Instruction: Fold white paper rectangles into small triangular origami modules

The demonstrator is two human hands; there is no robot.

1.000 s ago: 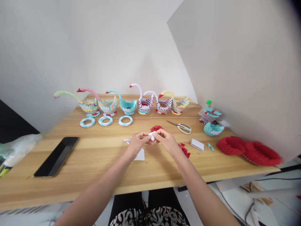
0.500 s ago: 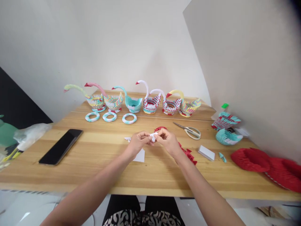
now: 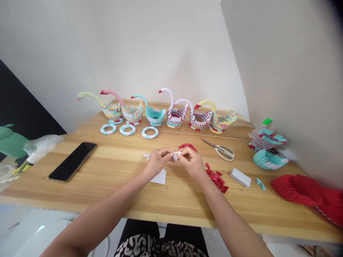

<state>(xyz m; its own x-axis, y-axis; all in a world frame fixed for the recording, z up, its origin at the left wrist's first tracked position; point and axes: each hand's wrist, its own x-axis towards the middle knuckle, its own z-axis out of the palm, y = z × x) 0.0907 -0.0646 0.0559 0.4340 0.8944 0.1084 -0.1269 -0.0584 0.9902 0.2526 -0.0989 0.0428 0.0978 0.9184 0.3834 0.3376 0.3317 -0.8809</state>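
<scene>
My left hand (image 3: pixel 158 161) and my right hand (image 3: pixel 191 161) meet above the middle of the wooden table (image 3: pixel 107 178). Between their pinched fingertips sits a small white folded paper piece (image 3: pixel 176 155). Under my left wrist lies a white paper slip (image 3: pixel 159 177), and another small white piece (image 3: pixel 146 156) lies just left of the fingers. Red folded paper pieces (image 3: pixel 216 177) are scattered beside my right wrist, with more red ones (image 3: pixel 187 146) behind the hands.
Several paper swans (image 3: pixel 171 112) line the far edge, with three paper rings (image 3: pixel 127 130) in front. A black phone (image 3: pixel 73 161) lies left. Scissors (image 3: pixel 221 149), a white paper stack (image 3: pixel 240 177), teal paper bowls (image 3: pixel 268 150) and a red paper piece (image 3: pixel 308 191) sit right.
The view has swung left and down a little, so everything sits further right in the picture. Both hands keep pinching the white piece with only small finger movements.
</scene>
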